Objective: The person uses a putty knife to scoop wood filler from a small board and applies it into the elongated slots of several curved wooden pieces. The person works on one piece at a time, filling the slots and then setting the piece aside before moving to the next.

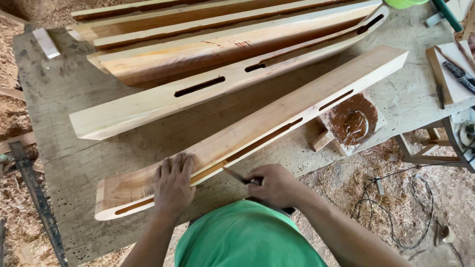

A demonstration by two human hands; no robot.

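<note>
A long pale wooden beam with narrow slots cut in its side lies slantwise on the worn workbench. My left hand presses flat on the beam's near end, fingers spread. My right hand grips a small metal blade tool, maybe a putty knife, whose tip touches the beam's side at a long slot. My green shirt fills the bottom edge.
Several similar slotted beams are stacked at the back of the bench. A board smeared with brown paste sits under the beam's right part. Right of the bench are a small stand with tools, cables and sawdust on the ground.
</note>
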